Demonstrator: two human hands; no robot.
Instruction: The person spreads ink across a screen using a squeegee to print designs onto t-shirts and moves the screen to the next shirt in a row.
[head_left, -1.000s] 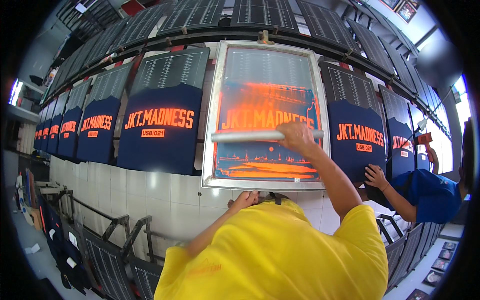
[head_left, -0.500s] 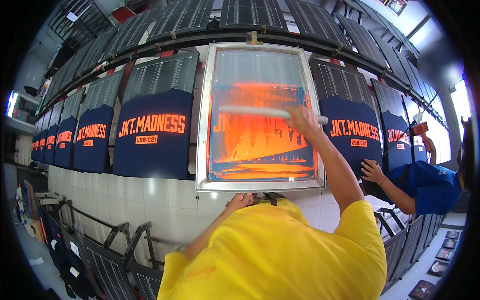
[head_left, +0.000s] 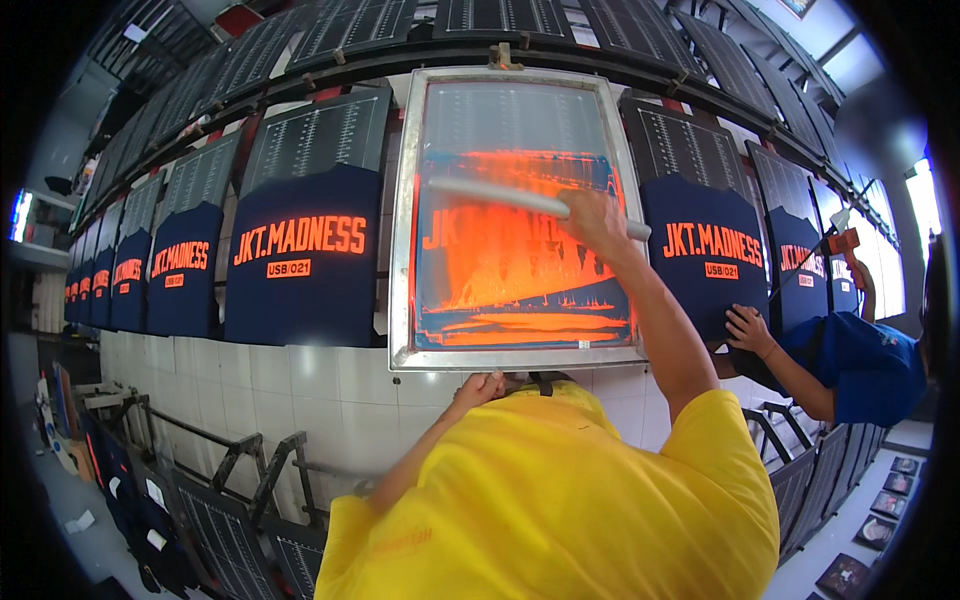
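My right hand (head_left: 595, 222) is closed around a pale squeegee (head_left: 490, 193), which lies slantwise across the screen, its left end higher and smeared by motion. Under it, bright orange ink (head_left: 500, 265) is spread over the mesh, thick in the middle and in streaks near the lower edge. The metal-edged printing screen (head_left: 400, 250) rests over a black board; lettering shows faintly through its mesh. My left hand (head_left: 482, 388) is closed just below the screen's near edge, close to my body; what its fingers hold, if anything, is hidden.
Navy T-shirts with orange print lie on boards to the left (head_left: 300, 290) and right (head_left: 700, 235). A dark rail (head_left: 350, 70) runs behind, with more black boards (head_left: 500, 18) beyond. At right, a person in blue (head_left: 880, 365) holds an orange heat gun (head_left: 842, 242). Metal racks (head_left: 225, 465) stand lower left.
The squeegee has tilted, its left end now farther away, and my right hand has shifted slightly left and away. The whole view has shifted a little. My left hand stays near the screen's lower edge.
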